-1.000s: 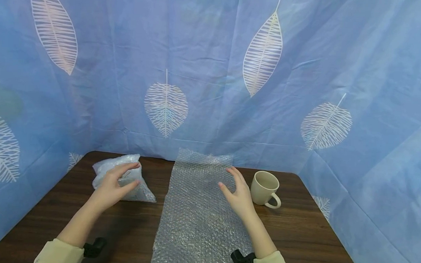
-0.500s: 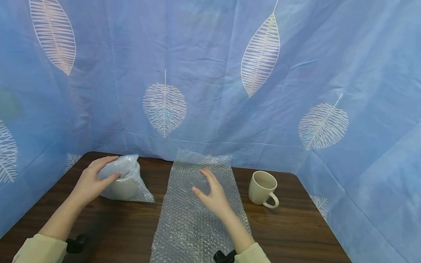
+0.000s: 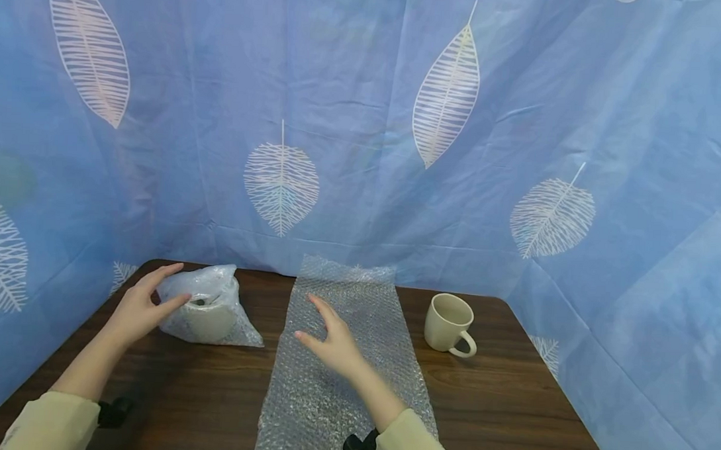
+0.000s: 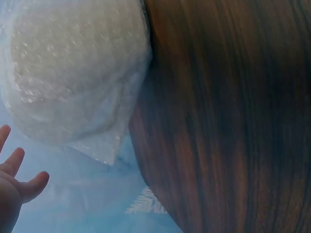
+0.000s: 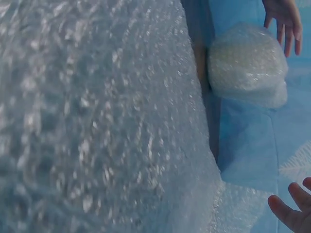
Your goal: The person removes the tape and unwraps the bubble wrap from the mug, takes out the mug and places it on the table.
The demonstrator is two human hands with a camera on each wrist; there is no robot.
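Note:
At the table's left sits a bundle in bubble wrap (image 3: 211,319), a pale rounded shape showing through the film; it fills the upper left of the left wrist view (image 4: 77,68). My left hand (image 3: 138,308) hovers at its left side, thumb and fingers spread apart, holding nothing. Over a flat sheet of bubble wrap (image 3: 356,344) in the middle is my right hand (image 3: 334,343), fingers extended and thumb apart, holding nothing. A cream mug (image 3: 448,324) stands upright to the right of the sheet, its handle toward the front right.
The dark wood table (image 3: 509,396) is bordered by a blue curtain (image 3: 352,119) with white leaf prints at the back and sides. The sheet's far end reaches the table's back edge and laps up against the curtain.
Both hands have moved left. The left hand went from in front of the wrapped bundle to its left side; the right hand went from beside the mug to over the sheet's middle.

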